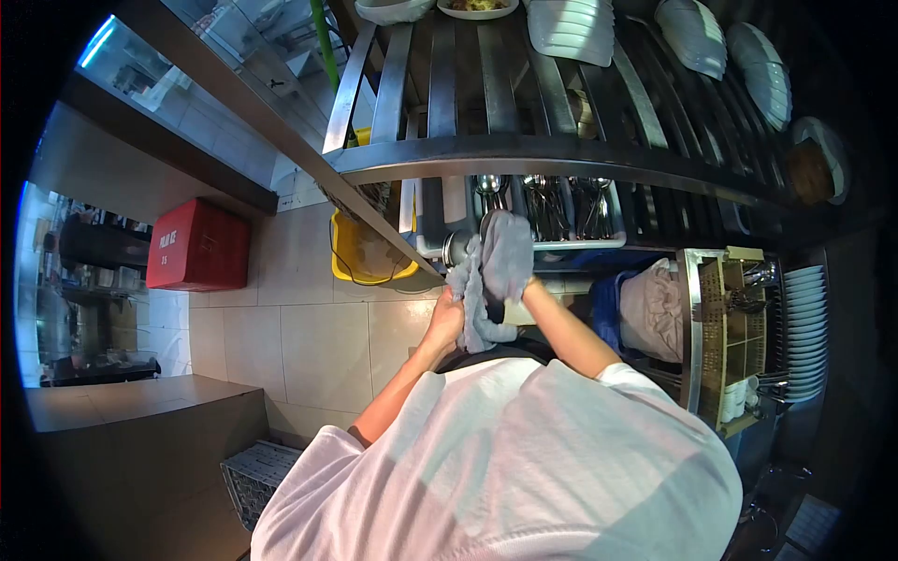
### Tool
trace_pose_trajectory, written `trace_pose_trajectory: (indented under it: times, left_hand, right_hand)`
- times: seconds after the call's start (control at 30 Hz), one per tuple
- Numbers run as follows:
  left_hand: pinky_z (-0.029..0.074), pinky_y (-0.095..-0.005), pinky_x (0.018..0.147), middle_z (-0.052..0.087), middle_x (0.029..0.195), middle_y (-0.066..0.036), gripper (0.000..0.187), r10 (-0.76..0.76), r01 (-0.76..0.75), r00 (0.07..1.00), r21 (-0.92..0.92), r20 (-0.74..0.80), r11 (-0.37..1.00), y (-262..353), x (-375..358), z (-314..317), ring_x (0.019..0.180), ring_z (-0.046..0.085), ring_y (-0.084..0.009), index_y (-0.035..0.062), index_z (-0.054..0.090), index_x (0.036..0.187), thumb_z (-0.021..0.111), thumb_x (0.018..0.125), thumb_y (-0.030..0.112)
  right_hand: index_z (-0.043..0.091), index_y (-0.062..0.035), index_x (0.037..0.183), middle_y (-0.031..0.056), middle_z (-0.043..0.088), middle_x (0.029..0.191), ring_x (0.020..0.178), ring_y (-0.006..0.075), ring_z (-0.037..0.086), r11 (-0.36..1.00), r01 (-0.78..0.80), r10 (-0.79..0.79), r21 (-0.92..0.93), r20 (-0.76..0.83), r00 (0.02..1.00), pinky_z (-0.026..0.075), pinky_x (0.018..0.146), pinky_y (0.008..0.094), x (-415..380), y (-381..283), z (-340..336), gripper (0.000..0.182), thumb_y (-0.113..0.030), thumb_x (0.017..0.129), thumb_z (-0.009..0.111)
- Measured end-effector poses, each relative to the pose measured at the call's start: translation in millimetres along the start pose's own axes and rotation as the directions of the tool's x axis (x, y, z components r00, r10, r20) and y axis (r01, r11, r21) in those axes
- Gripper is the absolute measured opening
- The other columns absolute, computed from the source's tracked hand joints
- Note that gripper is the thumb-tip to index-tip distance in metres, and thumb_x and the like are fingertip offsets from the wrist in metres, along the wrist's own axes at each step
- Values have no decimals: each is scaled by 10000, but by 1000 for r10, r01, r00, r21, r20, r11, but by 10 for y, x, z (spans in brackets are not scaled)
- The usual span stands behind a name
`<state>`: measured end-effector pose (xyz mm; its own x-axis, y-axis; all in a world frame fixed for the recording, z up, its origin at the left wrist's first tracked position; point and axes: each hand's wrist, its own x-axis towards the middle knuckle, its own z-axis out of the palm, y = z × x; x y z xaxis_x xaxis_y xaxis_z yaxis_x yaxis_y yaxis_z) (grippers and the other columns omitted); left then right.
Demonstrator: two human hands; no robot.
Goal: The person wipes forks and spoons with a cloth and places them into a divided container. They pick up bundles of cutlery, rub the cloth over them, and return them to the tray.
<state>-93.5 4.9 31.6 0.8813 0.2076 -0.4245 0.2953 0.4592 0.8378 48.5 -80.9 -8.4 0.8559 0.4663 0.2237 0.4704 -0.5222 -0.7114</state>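
Slatted metal shelf (pixel 599 159): along its far side, one white bowl (pixel 395 7); one white plate (pixel 478 9) bearing food; three stacks of white dishes (pixel 572 28), the two on the right tilted.

Tray (pixel 578 245), light-rimmed, divided, below the shelf: metal cutlery (pixel 545 206) in side-by-side compartments.

Tiled floor (pixel 323 341), pale: one red box (pixel 198 245), white lettering on its side; one yellow bucket (pixel 376 252) near the shelf's left end; one dark crate (pixel 257 477), openwork.

Metal-framed rack (pixel 692 327), right: one beige divided basket (pixel 713 309), holding utensils (pixel 748 297) and white cups (pixel 735 399).
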Motion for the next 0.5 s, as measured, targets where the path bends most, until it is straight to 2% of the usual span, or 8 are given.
trace_pose_trajectory:
  times: [0.07, 0.23, 0.27, 0.3, 0.33, 0.37, 0.4, 0.5]
  left_hand:
    - [483, -298, 727, 600, 953, -63, 261, -11, 8, 993, -19, -116, 1000, -29, -29, 37, 794, 574, -156, 47, 515, 1112, 386, 886, 64]
    - [478, -303, 705, 598, 928, -73, 227, -22, 25, 985, 17, -170, 1000, -132, 71, -191, 771, 581, -169, 30, 538, 1038, 390, 881, 100]
    - [474, -303, 695, 599, 912, -77, 219, -28, 19, 985, -57, -170, 998, -192, 107, -258, 764, 583, -171, 23, 549, 1005, 395, 879, 114]
    - [474, -303, 695, 599, 912, -77, 219, -32, 22, 984, -58, -175, 998, -145, 94, -246, 764, 583, -171, 23, 549, 1005, 395, 879, 114]
    - [466, -296, 675, 597, 875, -68, 213, -16, 3, 985, -75, -174, 997, -24, 62, -210, 751, 575, -161, 18, 552, 965, 381, 872, 104]
    - [458, -290, 654, 595, 837, -60, 213, 8, -23, 985, -89, -172, 996, 110, 31, -174, 738, 567, -151, 14, 556, 925, 367, 865, 94]
    - [460, -282, 658, 598, 833, -63, 209, -7, -8, 980, -73, -196, 997, 218, 4, -134, 742, 573, -153, 7, 560, 943, 385, 865, 90]
    - [468, -284, 685, 604, 883, -69, 210, -2, 4, 996, 17, -92, 1000, 291, -9, -108, 772, 581, -159, 2, 554, 988, 399, 869, 79]
  right_hand:
    - [511, -40, 745, 149, 519, 658, 621, 350, 495, 968, 251, -249, -6, -127, 960, 393, 595, 392, -240, -590, -293, 76, -108, 721, 534]
    - [546, -23, 734, 158, 562, 717, 686, 341, 543, 954, 183, -142, -239, 178, 974, 415, 610, 389, 82, -453, -254, 117, -140, 738, 543]
    - [561, -26, 755, 154, 563, 726, 693, 329, 544, 942, 75, -160, 329, 240, 957, 423, 628, 383, 235, -189, -128, 139, -164, 734, 558]
    - [576, -30, 776, 150, 564, 736, 700, 317, 544, 621, -95, -207, 778, 279, 938, 431, 646, 378, 279, -26, -70, 164, -187, 731, 573]
    - [576, -30, 776, 150, 564, 736, 700, 317, 544, 618, -98, -206, 780, 280, 938, 431, 646, 378, 237, -12, -102, 164, -187, 731, 573]
    - [580, -38, 805, 124, 573, 763, 708, 279, 543, 920, 159, -301, 358, 387, 871, 438, 663, 359, 235, -64, -180, 162, -177, 725, 588]
    - [584, -46, 835, 99, 582, 791, 717, 242, 541, 882, 445, -310, -153, 521, 795, 445, 680, 340, 274, -121, -260, 170, -167, 718, 604]
    - [588, -48, 861, 116, 563, 828, 720, 273, 522, 780, 255, -400, 572, 142, 905, 427, 721, 336, -98, 329, 443, 229, -203, 698, 629]
